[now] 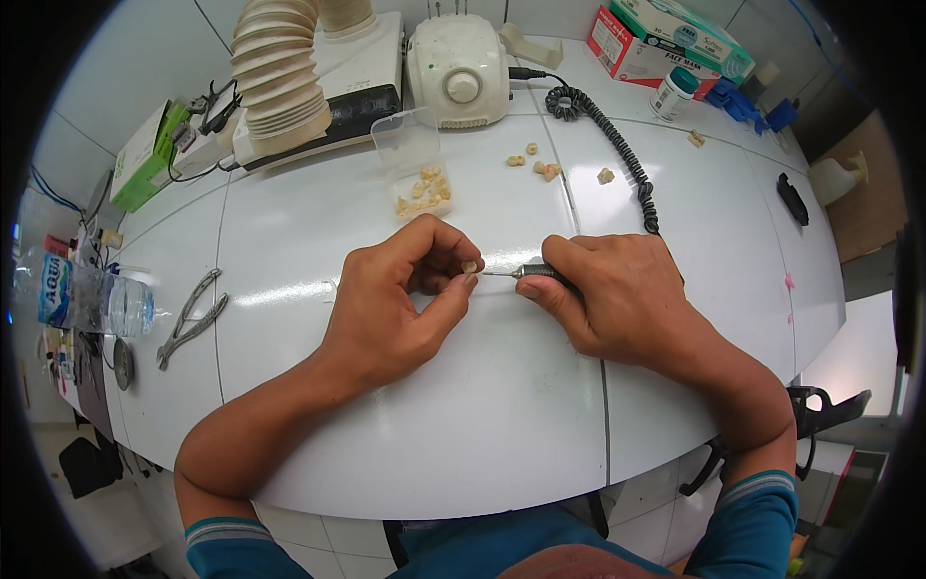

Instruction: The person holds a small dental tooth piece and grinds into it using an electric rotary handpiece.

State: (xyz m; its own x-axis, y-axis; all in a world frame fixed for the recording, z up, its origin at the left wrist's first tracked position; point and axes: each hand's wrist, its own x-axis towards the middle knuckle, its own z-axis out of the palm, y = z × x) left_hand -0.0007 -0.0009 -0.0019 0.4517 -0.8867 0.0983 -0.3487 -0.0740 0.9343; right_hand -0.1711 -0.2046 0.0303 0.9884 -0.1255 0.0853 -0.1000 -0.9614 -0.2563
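Observation:
Between the thumb and fingers of my left hand [395, 289] is a small ivory tooth-shaped piece [470, 266], probably a dental crown. My right hand [622, 299] grips a dark rotary handpiece [538, 272], pointed left. Its thin metal bur [500, 274] reaches to the piece or very near it; whether they touch, I cannot tell. Beyond my left hand sits an opened clear plastic box [405, 145] with several similar ivory pieces [424, 186] inside. More loose pieces [548, 170] lie on the white table past my hands, and another piece [606, 176] sits farther right.
A coiled black cord [617, 145] runs from a cream control unit [458, 82] to my right hand. Far left stands a ribbed hose [280, 77] over a pale machine. Metal pliers [191, 320] and a water bottle [125, 304] lie left; boxes [666, 48] and a jar [672, 95] stand back right.

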